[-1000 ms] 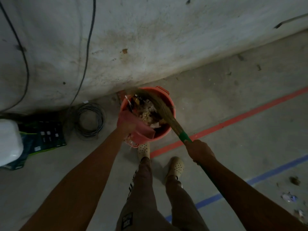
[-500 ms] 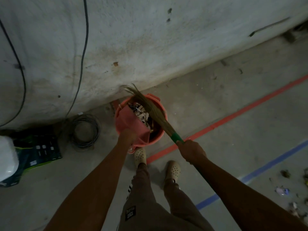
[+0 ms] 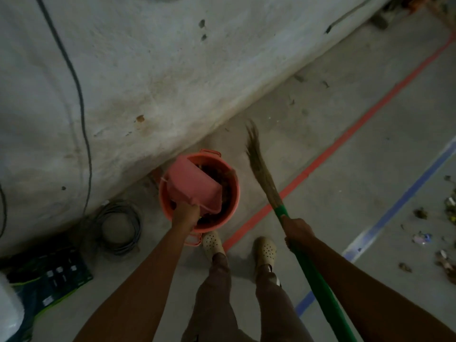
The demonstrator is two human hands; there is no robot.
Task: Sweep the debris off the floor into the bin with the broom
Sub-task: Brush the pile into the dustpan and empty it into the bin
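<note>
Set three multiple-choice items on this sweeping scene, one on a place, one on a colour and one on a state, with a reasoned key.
1. Where is the broom head relative to the bin? A inside it; B over the floor to its right; C behind it, against the wall.
2. What colour is the broom handle? A green; B blue; C red.
3. What is the left hand doing? A hanging free; B gripping the pink dustpan tilted over the bin; C pressing flat on the wall.
Key: 1 B, the broom head is clear of the bin; 2 A, the whole handle is green; 3 B, the hand grips the dustpan's near edge.
</note>
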